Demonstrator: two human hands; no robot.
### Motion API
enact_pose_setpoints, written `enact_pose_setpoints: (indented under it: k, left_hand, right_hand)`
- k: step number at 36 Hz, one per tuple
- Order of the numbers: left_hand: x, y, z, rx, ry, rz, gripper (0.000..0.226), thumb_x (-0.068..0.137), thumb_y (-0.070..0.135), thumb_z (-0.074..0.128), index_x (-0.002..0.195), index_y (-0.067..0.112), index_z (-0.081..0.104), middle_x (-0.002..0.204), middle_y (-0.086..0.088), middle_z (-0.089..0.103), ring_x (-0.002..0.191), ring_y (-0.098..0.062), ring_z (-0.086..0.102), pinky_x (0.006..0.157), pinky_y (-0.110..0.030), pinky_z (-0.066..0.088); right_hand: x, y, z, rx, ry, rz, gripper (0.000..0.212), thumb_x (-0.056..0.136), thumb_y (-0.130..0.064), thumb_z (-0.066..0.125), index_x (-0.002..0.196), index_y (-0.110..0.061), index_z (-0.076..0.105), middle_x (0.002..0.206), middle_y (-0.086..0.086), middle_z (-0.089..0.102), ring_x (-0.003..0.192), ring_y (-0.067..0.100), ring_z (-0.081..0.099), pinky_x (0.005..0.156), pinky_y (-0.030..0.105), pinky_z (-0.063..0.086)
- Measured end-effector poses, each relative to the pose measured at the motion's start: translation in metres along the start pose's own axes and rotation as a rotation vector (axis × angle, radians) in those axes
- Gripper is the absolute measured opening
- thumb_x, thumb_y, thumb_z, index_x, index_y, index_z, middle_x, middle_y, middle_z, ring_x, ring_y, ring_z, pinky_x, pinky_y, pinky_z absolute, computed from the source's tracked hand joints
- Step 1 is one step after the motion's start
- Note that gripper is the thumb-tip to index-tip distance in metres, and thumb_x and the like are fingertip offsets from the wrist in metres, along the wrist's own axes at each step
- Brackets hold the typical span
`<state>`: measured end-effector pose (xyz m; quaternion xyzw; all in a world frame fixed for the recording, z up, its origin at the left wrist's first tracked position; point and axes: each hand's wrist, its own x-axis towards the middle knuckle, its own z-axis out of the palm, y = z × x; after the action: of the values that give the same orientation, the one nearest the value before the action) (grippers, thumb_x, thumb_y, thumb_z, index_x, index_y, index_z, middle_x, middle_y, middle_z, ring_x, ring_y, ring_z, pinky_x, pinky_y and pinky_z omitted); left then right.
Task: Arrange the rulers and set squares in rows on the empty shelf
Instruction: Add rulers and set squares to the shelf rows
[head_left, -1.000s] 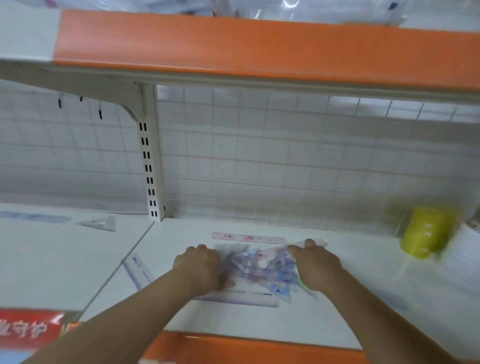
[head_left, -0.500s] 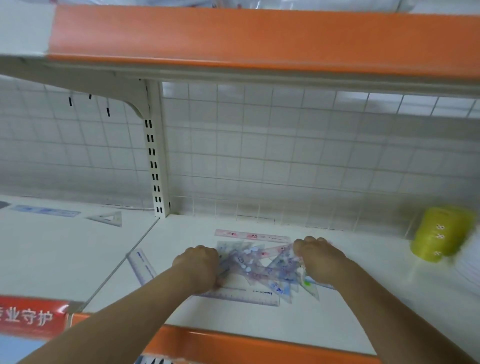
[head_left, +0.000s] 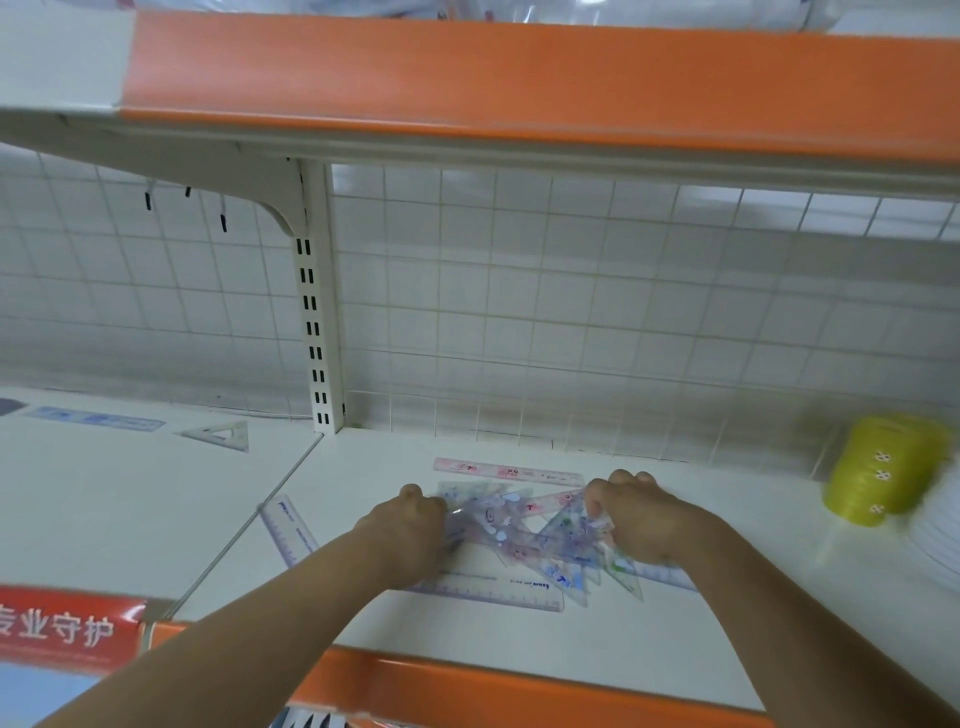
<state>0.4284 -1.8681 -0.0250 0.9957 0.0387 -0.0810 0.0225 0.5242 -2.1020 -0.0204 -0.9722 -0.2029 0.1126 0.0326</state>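
Observation:
A heap of clear printed set squares lies on the white shelf, over a long clear ruler. My left hand grips the heap's left edge and my right hand grips its right side, fingers curled over the plastic. A pink ruler lies flat just behind the heap. Another clear ruler lies slanted to the left of my left forearm.
On the neighbouring shelf to the left lie a blue ruler and a single set square. A yellow roll stands at the back right. A wire grid backs the shelf; an orange-edged shelf hangs overhead.
Both hands have stayed on the heap while it spread out a little wider, my right hand shifting slightly right. The view has tilted a bit.

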Motion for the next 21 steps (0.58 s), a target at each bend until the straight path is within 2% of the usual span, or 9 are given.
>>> enact_pose_setpoints:
  k: [4, 7, 12, 15, 18, 21]
  left_hand:
    - [0.001, -0.002, 0.003, 0.002, -0.012, 0.007, 0.029, 0.096, 0.016, 0.044, 0.123, 0.007, 0.048, 0.123, -0.012, 0.046, 0.113, -0.030, 0.054, 0.091, -0.033, 0.048]
    - [-0.001, -0.001, 0.002, -0.013, -0.031, 0.001, 0.033, 0.096, 0.012, 0.044, 0.128, 0.004, 0.041, 0.125, -0.015, 0.048, 0.113, -0.030, 0.054, 0.089, -0.031, 0.045]
    - [0.001, -0.001, 0.004, -0.014, -0.042, 0.008, 0.033, 0.097, 0.014, 0.041, 0.128, 0.002, 0.041, 0.126, -0.017, 0.048, 0.114, -0.030, 0.053, 0.090, -0.032, 0.044]
    - [-0.001, -0.001, 0.005, -0.006, -0.033, 0.002, 0.034, 0.102, 0.025, 0.037, 0.126, 0.002, 0.043, 0.125, -0.015, 0.046, 0.113, -0.030, 0.053, 0.089, -0.032, 0.043]
    - [0.000, 0.000, 0.006, 0.008, -0.002, 0.008, 0.033, 0.101, 0.025, 0.039, 0.127, 0.005, 0.045, 0.125, -0.014, 0.045, 0.111, -0.029, 0.054, 0.085, -0.030, 0.042]
    - [0.000, 0.000, 0.006, 0.035, 0.018, 0.000, 0.035, 0.101, 0.029, 0.041, 0.127, 0.007, 0.046, 0.123, -0.012, 0.047, 0.112, -0.029, 0.054, 0.089, -0.033, 0.044]
  right_hand:
    - [0.001, -0.001, 0.001, 0.034, -0.004, -0.006, 0.048, 0.087, 0.009, 0.039, 0.120, -0.024, 0.042, 0.098, -0.004, 0.034, 0.093, 0.015, 0.037, 0.081, 0.024, 0.036]
    - [0.003, 0.000, 0.005, 0.047, 0.008, -0.019, 0.051, 0.086, 0.010, 0.037, 0.123, -0.026, 0.042, 0.087, -0.009, 0.031, 0.094, 0.015, 0.038, 0.080, 0.024, 0.035]
    - [0.003, 0.004, 0.010, 0.064, 0.036, -0.041, 0.048, 0.090, 0.005, 0.040, 0.122, -0.032, 0.044, 0.103, -0.004, 0.037, 0.087, 0.015, 0.044, 0.073, 0.024, 0.037]
    - [0.004, 0.006, 0.010, 0.098, 0.023, -0.045, 0.041, 0.095, -0.003, 0.042, 0.124, -0.031, 0.046, 0.106, -0.004, 0.036, 0.090, 0.015, 0.048, 0.079, 0.024, 0.041]
    - [0.002, 0.006, 0.010, 0.096, 0.010, -0.071, 0.039, 0.097, -0.008, 0.044, 0.129, -0.030, 0.048, 0.110, -0.004, 0.035, 0.098, 0.016, 0.049, 0.084, 0.024, 0.041]
    - [0.000, 0.006, 0.009, 0.108, 0.021, -0.075, 0.039, 0.097, -0.010, 0.047, 0.132, -0.028, 0.049, 0.112, -0.003, 0.037, 0.104, 0.017, 0.049, 0.089, 0.023, 0.041]
